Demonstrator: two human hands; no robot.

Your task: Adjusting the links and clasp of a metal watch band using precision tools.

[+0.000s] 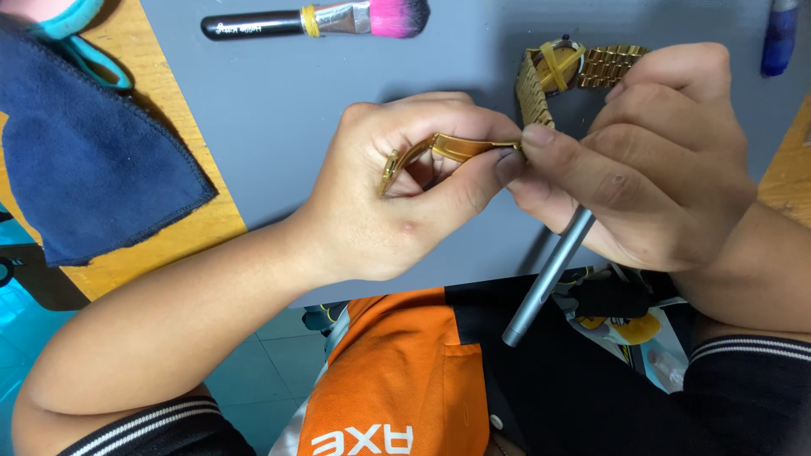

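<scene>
Orange and black shirt (405,380) fills the bottom edge, closest to the lens. Above it, both forearms come in over the grey mat (279,118). Left hand (397,186) is curled, thumb and fingers pinching a gold strap (456,146) that bends through the palm. Right hand (650,160) meets it, thumb tip pressed on the strap's end, fingers clenched round a grey tool (549,274) whose shaft slants down out of the fist toward the shirt. Just behind the right knuckles lies a gold watch (562,66) on the mat, strap folded, a yellow band crossed over its face. Further back, a brush (317,19) with pink bristles lies flat. Off left, a blue cloth (84,152) drapes over the wooden bench (127,34).
</scene>
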